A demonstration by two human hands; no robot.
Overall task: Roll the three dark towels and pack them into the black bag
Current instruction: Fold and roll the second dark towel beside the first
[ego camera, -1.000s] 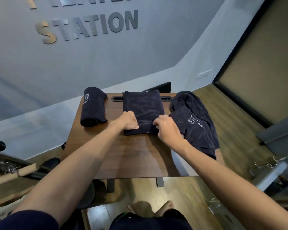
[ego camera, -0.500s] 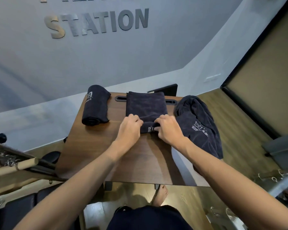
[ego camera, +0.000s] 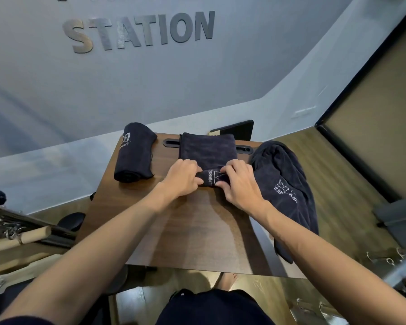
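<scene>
My left hand (ego camera: 183, 178): curled over the left end of the roll I am forming at the near edge of the middle towel (ego camera: 208, 151); my knuckles cover the cloth under them, so that end of the roll is out of sight.
My right hand (ego camera: 240, 184): fingers bent over the right end of the same roll, thumb tucked beneath it; only the short stretch of roll between my two hands shows, with pale stitched lettering I cannot read in full.
Middle towel: lies flat at the middle of the table's far edge, its far part covering the centre of a dark slot (ego camera: 171, 143) in the table (ego camera: 197, 233); only its near end is rolled.
Rolled towel (ego camera: 134, 153): finished, lying near the far left corner of the table, well apart from my hands; a pale logo shows on its far end, too small to make out.
Loose towel (ego camera: 284, 184): heaped unrolled along the right edge, its lower part hanging off the table; the embroidery on it is partly folded away.
Black bag: I cannot pick it out; a dark flat thing (ego camera: 234, 130) stands behind the far edge, mostly hidden by the table.
Wall lettering (ego camera: 141, 31): reads STATION, the line above it cut off at the top.
My feet: one shows below the near edge, blurred.
</scene>
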